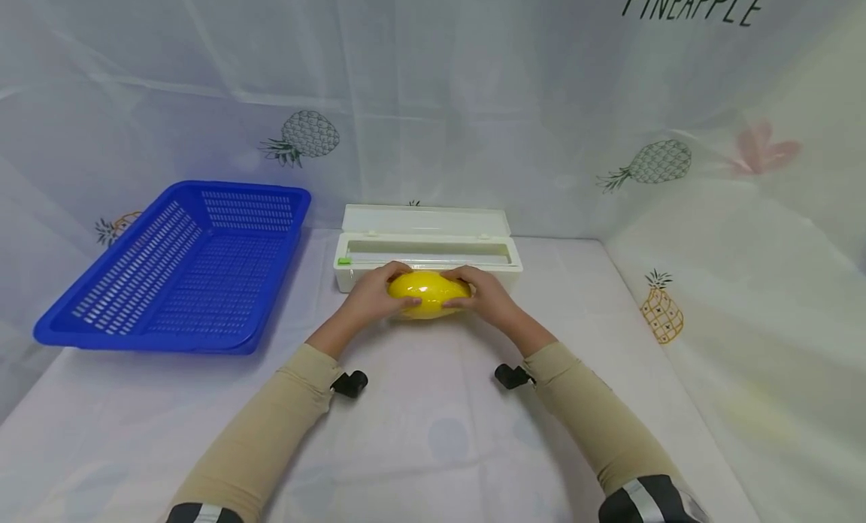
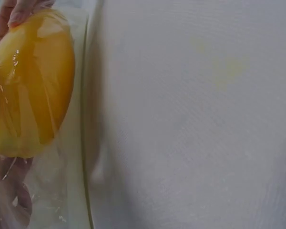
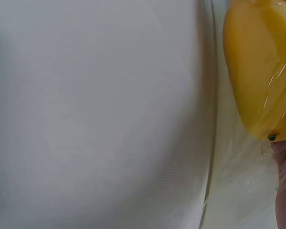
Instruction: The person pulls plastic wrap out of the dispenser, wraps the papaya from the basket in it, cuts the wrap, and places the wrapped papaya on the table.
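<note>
A smooth yellow mango [image 1: 428, 291] is held up between both hands in the head view. Clear cling film lies over it, with shiny creases in both wrist views. My left hand [image 1: 373, 296] grips its left end, thumb in front and fingers over the top. The other end is gripped by my right hand [image 1: 489, 300] in much the same way. In the right wrist view the mango [image 3: 262, 71] shows a small dark green stem spot. Just behind the hands stands a white cling film dispenser [image 1: 428, 273], its lid [image 1: 426, 220] raised.
A blue perforated plastic basket [image 1: 253, 341] stands on the left of the table. The white cloth [image 1: 433, 448] covers the tabletop, and a pineapple-print curtain [image 1: 467, 117] rises behind the dispenser and along the right side. A green slider [image 1: 344, 261] sits at the dispenser's left end.
</note>
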Available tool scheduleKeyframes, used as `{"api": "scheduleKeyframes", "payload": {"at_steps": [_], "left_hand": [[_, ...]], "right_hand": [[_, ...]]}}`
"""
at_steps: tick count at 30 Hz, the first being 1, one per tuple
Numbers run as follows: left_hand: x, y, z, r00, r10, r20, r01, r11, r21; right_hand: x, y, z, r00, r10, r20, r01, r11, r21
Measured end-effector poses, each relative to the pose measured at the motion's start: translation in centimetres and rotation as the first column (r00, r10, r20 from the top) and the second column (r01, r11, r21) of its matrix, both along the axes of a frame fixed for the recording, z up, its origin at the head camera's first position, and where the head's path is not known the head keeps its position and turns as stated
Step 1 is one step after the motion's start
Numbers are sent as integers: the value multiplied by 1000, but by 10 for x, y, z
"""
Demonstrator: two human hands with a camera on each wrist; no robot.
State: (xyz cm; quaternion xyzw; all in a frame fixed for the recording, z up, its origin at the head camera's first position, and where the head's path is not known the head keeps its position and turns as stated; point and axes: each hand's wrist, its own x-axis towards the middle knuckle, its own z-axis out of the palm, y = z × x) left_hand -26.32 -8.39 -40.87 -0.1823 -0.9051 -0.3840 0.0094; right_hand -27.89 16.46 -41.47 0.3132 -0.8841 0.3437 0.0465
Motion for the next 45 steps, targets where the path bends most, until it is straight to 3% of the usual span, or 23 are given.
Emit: {"api": "scheduleKeyframes", "payload": {"at_steps": [7,15,21,24,29,31,33,37,42,45], "left_hand": [[0,0,-3,999,0,39,1,1000,-28],[0,0,-3,999,-32,15,33,996,-78],[0,2,0,998,-53,15,55,989,-135],[0,2,1,998,-54,24,56,989,-136],[-3,0,-1,997,-53,49,59,991,-117],[-4,-1,-2,997,-52,51,58,992,-112],[-4,-2,-2,997,-57,50,61,994,-96],[-3,-3,0,995,-69,76,72,996,-48],[-2,-3,5,988,-46,144,48,999,-10],[-2,-3,7,987,-33,156,33,999,0]], "right_hand": [[-2,-1,-8,999,32,-20,-32,999,20],[-1,1,-14,1000,31,2,-31,999,-10],[3,13,-15,982,-9,187,35,990,-136],[8,17,-15,978,-50,204,104,960,-261],[27,9,-11,984,-150,94,177,860,-479],[36,2,-9,984,-160,80,178,841,-511],[44,-4,-8,983,-164,77,180,853,-490],[51,-11,-11,980,-194,54,200,904,-379],[44,-16,-13,984,-175,-20,167,965,-204],[37,-15,-14,987,-141,-77,132,985,-107]]}}
